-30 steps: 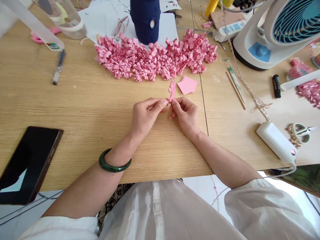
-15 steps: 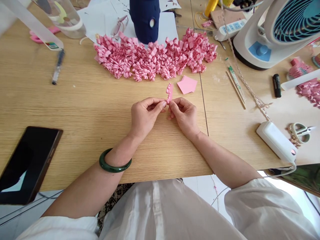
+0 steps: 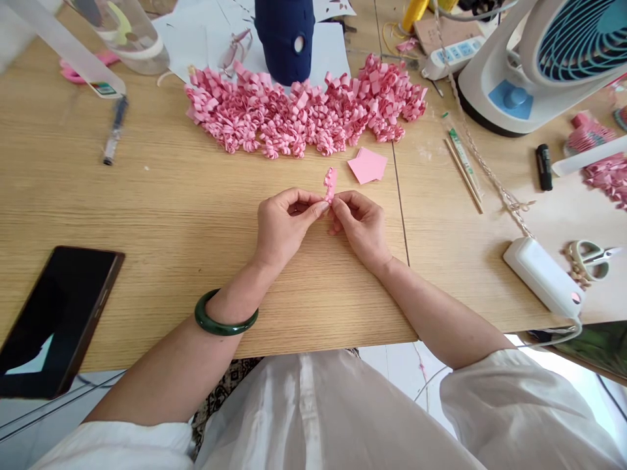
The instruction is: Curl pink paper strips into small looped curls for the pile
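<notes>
Between my two hands stands a small pink paper strip [image 3: 330, 183] with curled loops along its left edge. My left hand [image 3: 289, 222] pinches its lower end between thumb and forefinger. From the other side my right hand [image 3: 361, 225] pinches the same end, fingertips almost touching the left ones. Just beyond the right hand lie a few flat pink paper pieces [image 3: 367, 166], stacked. Farther off, a long heap of curled pink paper flowers [image 3: 298, 117] stretches across the table. The exact grip at the fingertips is partly hidden.
A dark blue tumbler [image 3: 285, 39] rises behind the heap. On the right are a fan [image 3: 519, 72], a black marker [image 3: 543, 167], a white power bank-like box [image 3: 543, 277] and scissors [image 3: 590, 260]. A phone [image 3: 53, 320] and a pen [image 3: 115, 130] lie left.
The pink strip has tilted and turned slightly between my fingertips, its top a little lower. Both hands stay in nearly the same place.
</notes>
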Tool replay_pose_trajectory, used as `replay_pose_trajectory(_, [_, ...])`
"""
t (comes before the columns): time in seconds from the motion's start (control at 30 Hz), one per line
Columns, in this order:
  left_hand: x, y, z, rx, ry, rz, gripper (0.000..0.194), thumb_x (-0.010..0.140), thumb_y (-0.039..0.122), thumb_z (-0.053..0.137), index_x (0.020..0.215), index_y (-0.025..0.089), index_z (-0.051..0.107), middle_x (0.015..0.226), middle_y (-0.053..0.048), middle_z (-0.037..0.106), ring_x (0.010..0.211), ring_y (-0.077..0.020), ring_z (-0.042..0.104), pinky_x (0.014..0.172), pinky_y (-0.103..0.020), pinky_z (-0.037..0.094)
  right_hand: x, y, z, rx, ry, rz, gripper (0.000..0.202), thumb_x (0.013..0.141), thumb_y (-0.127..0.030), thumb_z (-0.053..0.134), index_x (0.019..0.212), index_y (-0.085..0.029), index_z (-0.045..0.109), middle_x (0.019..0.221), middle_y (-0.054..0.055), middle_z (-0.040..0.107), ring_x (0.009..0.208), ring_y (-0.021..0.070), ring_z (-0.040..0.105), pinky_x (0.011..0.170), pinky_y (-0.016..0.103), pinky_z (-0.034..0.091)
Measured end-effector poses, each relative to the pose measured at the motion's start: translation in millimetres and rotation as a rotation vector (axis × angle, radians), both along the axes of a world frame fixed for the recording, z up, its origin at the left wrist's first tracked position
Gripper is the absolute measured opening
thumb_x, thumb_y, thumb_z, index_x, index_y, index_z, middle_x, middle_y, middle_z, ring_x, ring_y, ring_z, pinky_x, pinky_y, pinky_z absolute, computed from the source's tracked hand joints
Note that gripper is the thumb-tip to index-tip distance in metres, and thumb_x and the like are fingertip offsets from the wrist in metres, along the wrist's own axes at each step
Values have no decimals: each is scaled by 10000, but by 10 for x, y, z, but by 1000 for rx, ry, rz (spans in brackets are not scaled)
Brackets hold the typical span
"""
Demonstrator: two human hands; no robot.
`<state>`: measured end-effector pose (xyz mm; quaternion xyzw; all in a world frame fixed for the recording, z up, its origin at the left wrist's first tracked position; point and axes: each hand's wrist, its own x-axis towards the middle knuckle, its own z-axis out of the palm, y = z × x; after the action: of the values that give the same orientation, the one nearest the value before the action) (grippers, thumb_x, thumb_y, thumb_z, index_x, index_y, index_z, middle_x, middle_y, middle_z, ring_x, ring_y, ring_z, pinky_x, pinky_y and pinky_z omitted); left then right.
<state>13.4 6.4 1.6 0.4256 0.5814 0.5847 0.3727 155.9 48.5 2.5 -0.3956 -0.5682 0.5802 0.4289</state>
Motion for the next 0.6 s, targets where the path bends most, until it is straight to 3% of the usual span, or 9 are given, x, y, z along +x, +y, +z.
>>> replay_pose_trajectory(0.2, [1,-8,-3,7,15,-9,169,791,351,884,813,200,811,816,-26,809,748,-170,731,729,-272,590,11,-3,-3,8,-10,8,569,847,-755,732,791,-194,661,692,-25,624,545,68,547,514,200,543])
replay_pose_trajectory(0.4, [1,-12,10,-19,36,-7,275,768,446,909,793,197,795,809,-39,803,727,-171,715,710,-283,580,-2,-4,-17,0,24,-7,565,794,-752,785,819,-196,681,710,-19,655,570,78,554,508,203,557])
replay_pose_trajectory(0.6, [-6,-14,35,-27,44,-29,331,747,496,919,772,195,784,796,-41,795,716,-169,700,693,-285,568,-21,-7,5,-22,43,-31,493,798,-649,829,749,-183,673,683,-19,658,537,65,546,479,192,541])
